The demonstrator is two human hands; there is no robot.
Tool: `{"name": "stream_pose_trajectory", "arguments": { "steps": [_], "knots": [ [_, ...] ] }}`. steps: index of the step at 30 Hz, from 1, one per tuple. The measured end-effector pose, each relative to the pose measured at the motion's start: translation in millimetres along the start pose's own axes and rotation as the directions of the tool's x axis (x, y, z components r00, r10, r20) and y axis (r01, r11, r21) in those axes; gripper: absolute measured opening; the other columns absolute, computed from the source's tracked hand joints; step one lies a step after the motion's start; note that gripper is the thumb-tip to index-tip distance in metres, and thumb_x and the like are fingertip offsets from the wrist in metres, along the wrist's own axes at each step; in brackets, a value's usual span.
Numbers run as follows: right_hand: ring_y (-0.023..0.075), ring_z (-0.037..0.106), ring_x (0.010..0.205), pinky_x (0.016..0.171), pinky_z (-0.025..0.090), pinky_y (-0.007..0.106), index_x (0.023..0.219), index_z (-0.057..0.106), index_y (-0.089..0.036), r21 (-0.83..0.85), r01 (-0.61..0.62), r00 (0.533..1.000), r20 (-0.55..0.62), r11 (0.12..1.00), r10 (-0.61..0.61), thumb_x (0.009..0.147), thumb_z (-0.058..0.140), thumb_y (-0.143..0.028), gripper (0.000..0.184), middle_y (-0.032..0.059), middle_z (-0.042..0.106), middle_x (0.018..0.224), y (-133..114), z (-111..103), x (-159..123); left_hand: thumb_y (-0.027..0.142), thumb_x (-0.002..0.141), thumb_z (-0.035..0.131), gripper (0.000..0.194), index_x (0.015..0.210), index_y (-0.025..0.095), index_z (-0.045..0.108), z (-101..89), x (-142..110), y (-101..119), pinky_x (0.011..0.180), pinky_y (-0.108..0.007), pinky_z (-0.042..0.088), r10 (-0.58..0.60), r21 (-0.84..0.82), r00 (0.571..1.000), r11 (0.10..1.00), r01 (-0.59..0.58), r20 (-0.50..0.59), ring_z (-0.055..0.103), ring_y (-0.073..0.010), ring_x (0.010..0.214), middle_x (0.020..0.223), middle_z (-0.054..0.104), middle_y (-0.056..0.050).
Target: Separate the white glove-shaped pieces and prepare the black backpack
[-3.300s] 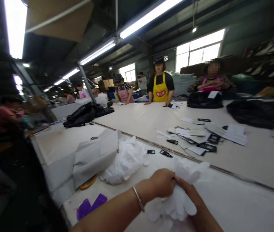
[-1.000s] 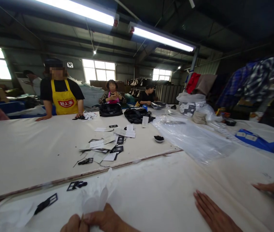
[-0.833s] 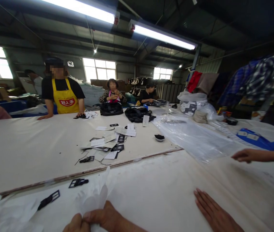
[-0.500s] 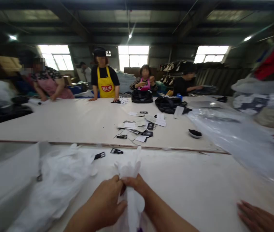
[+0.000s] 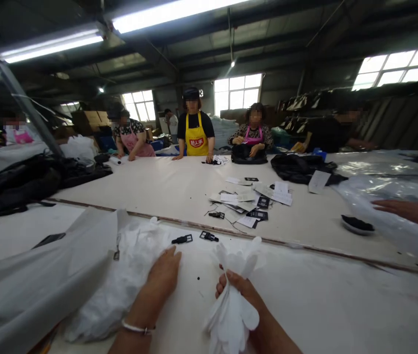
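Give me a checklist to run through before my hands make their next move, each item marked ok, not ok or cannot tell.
1. Right hand gripping the white bunch: ok, fingers closed around its middle.
2. Left hand off the bunch: ok, apart from it.
3. Left palm empty: cannot tell, its underside is hidden.
4. Good room between left hand and buckles: not ok, its fingertips are right by the nearer one.
5. Co-worker's hand away from the bunch: ok, well off to the right.

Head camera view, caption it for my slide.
Right hand clutching a bunch of white pieces, left hand open by a white heap.
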State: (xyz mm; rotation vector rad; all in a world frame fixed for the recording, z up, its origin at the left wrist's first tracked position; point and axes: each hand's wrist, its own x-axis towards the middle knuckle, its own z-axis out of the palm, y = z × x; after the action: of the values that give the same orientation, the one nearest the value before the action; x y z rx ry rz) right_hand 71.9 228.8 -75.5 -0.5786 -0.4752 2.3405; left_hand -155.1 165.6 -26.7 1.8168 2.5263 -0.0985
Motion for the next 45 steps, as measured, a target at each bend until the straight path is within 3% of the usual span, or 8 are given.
{"name": "stream_pose_trajectory", "arguments": {
  "steps": [12,16,19,24,30,36,41,45],
  "knots": [
    [0.0208,0.063,0.062,0.061,0.053,0.038,0.100,0.065,-0.015,-0.070,0.085,0.994,0.076,0.994,-0.080,0.065,0.090,-0.043,0.052,0.0007,0.062,0.066,10.2,-13.8,15.8,0.007,0.089,0.040,0.031,0.087,0.017,0.070,-2.8,11.5,-5.5,0.081,-0.035,0.042,-0.088,-0.019,0.996,0.996,0.088,-0.026,0.062,-0.0244,0.097,0.103,0.067,-0.010],
    [0.0208,0.062,0.062,0.062,0.053,0.037,0.099,0.065,-0.014,-0.080,0.080,0.995,0.058,0.994,-0.076,0.064,0.090,-0.043,0.052,0.0007,0.062,0.066,9.4,-12.4,15.1,0.006,0.088,0.042,0.029,0.083,0.017,0.068,4.4,9.5,-2.1,0.080,-0.037,0.042,-0.029,0.012,0.980,0.999,0.032,-0.197,0.061,-0.0257,0.092,0.092,0.067,-0.009],
    [0.0204,0.062,0.062,0.061,0.052,0.036,0.098,0.065,-0.014,-0.066,0.079,0.995,0.070,0.995,-0.074,0.064,0.091,-0.042,0.051,0.0007,0.062,0.065,7.2,-9.9,13.1,0.011,0.090,0.043,0.025,0.080,0.018,0.064,5.7,7.4,5.3,0.080,-0.039,0.042,0.040,-0.015,0.930,0.999,-0.050,-0.366,0.060,-0.0262,0.088,0.087,0.065,-0.008],
    [0.0199,0.063,0.062,0.063,0.052,0.035,0.098,0.065,-0.015,-0.026,0.082,0.994,0.068,0.996,-0.080,0.064,0.091,-0.040,0.049,0.0006,0.063,0.066,6.1,-9.6,13.1,0.022,0.094,0.043,0.020,0.081,0.020,0.058,2.5,6.6,18.1,0.071,-0.032,0.045,0.078,-0.297,0.833,0.913,-0.281,-0.548,0.061,-0.0202,0.076,0.080,0.064,-0.005],
    [0.0199,0.063,0.062,0.062,0.053,0.035,0.098,0.066,-0.015,-0.027,0.101,0.993,0.062,0.995,-0.099,0.063,0.091,-0.041,0.050,0.0011,0.063,0.067,7.5,-12.5,15.6,0.034,0.087,0.055,0.025,0.069,0.022,0.043,-17.5,-1.9,37.9,0.062,-0.024,0.048,-0.105,-0.780,0.945,0.596,-0.190,-0.310,0.067,-0.0163,0.070,0.068,0.060,0.002],
    [0.0212,0.063,0.063,0.061,0.052,0.036,0.091,0.067,-0.018,-0.024,0.116,0.993,0.040,0.993,-0.115,0.063,0.091,-0.041,0.043,0.0026,0.064,0.069,9.0,-13.4,14.7,0.030,0.078,0.062,0.021,0.068,0.022,0.046,-34.5,-12.8,61.7,0.059,-0.025,0.048,-0.086,-0.898,0.987,0.432,-0.086,-0.135,0.067,-0.0171,0.066,0.065,0.065,0.003],
    [0.0225,0.064,0.066,0.063,0.052,0.036,0.100,0.067,-0.013,-0.054,0.117,0.992,0.059,0.992,-0.114,0.063,0.091,-0.040,0.052,0.0043,0.065,0.071,6.7,-13.4,13.7,0.028,0.075,0.065,0.022,0.066,0.022,0.046,-31.0,-15.7,76.7,0.055,-0.024,0.043,-0.086,-0.899,0.993,0.436,-0.041,-0.087,0.061,-0.0151,0.058,0.059,0.061,0.005],
    [0.0207,0.064,0.066,0.063,0.052,0.034,0.101,0.067,-0.014,-0.053,0.087,0.994,0.068,0.995,-0.083,0.064,0.091,-0.039,0.051,0.0033,0.066,0.072,2.1,-10.4,9.6,0.028,0.076,0.064,0.024,0.064,0.022,0.043,-24.3,-14.9,80.2,0.056,-0.025,0.039,-0.078,-0.834,0.991,0.550,-0.052,-0.113,0.054,-0.0139,0.058,0.058,0.056,0.004]
  ]
}}
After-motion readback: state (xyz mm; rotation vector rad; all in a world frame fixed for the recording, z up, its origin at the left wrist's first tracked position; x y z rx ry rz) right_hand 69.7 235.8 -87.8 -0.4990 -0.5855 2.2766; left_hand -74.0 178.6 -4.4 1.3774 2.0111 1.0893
